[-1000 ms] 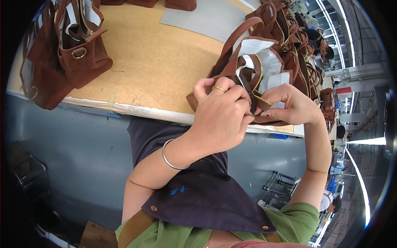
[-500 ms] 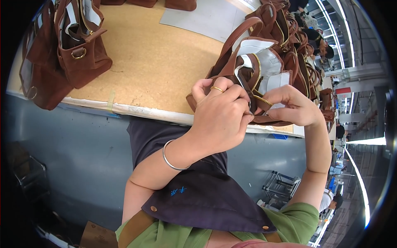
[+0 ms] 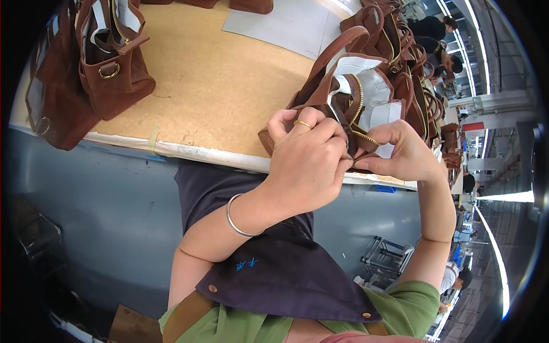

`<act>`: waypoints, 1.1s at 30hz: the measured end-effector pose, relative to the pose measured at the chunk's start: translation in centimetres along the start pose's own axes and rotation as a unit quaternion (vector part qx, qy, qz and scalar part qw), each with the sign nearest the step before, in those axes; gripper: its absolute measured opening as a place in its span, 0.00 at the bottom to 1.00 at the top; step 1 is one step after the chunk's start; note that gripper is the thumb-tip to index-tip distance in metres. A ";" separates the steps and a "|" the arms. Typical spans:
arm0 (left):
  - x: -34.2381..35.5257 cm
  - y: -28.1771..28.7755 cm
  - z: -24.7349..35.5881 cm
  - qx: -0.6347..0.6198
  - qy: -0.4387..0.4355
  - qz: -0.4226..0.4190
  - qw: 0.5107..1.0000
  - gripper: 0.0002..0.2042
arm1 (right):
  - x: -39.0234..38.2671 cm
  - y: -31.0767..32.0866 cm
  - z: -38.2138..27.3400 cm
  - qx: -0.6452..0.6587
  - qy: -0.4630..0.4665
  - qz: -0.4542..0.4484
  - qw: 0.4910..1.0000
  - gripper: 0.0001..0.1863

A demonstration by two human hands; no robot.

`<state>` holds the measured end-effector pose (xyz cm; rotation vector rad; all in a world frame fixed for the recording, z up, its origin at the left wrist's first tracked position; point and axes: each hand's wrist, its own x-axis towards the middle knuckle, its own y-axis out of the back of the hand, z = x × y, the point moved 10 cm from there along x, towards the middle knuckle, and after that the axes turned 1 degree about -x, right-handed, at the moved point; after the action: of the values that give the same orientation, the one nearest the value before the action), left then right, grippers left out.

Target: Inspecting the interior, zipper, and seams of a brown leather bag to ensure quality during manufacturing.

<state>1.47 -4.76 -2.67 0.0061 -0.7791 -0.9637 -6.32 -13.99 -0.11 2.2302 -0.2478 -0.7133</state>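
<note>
A brown leather handbag lies at the table's front edge, its top spread so that pale lining and a gold-toothed zipper show. My left hand, with a ring on one finger, is closed on the bag's near edge, thumb and fingertips pressed together. Close beside it my right hand pinches the same edge near the zipper's end. Thumb tips of both hands almost meet there. The exact bit of leather between the fingers is largely covered by the hands.
Two brown bags stand on the left of the wooden table. A grey sheet lies at the back. More brown bags crowd the right side. Beyond them, several people work. A metal-framed cart is on the floor.
My right thumb and fingers have shifted left and slightly down, closer to my left thumb. The left hand and the bag have barely moved.
</note>
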 end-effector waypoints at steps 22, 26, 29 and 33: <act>2.8 -1.1 2.4 0.137 -0.197 -0.180 0.954 0.12 | -1.3 0.0 0.2 -0.052 0.068 0.067 0.994 0.11; 2.4 -0.9 2.8 0.141 -0.217 -0.163 0.952 0.11 | -1.1 0.1 0.3 -0.063 0.036 0.058 0.996 0.11; 2.1 -0.9 2.9 0.143 -0.233 -0.151 0.950 0.10 | -1.0 0.1 0.3 -0.057 0.034 0.061 0.996 0.11; 2.1 -0.9 2.8 0.121 -0.231 -0.156 0.953 0.09 | -1.2 0.2 0.0 -0.057 0.049 0.068 0.995 0.10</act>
<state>-0.23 -5.91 0.34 0.1233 -1.3568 -1.1804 -7.27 -13.66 0.56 2.1101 -0.2984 -0.5311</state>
